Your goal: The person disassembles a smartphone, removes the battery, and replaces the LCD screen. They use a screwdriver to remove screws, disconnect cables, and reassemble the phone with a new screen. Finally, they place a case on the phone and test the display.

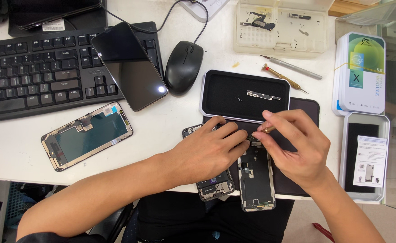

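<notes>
An opened smartphone [214, 186] lies at the table's front edge, with its detached screen panel [256, 177] face down beside it on a dark mat [303, 110]. My left hand [207, 150] rests flat on the phone body, fingers pressing near the top of the screen panel. My right hand [297, 144] pinches a small brass-tipped screwdriver [268, 129], its tip at the panel's upper end. Behind the hands stands a black-lined tray [216, 96] that holds a small metal bracket [263, 95] and tiny screws.
A loose display panel [86, 135] lies at left, a dark phone [129, 65] rests on the black keyboard [31, 72], and a mouse [184, 66] is nearby. Two screwdrivers [288, 72], a clear parts box [281, 27] and white product boxes [360, 74] sit right.
</notes>
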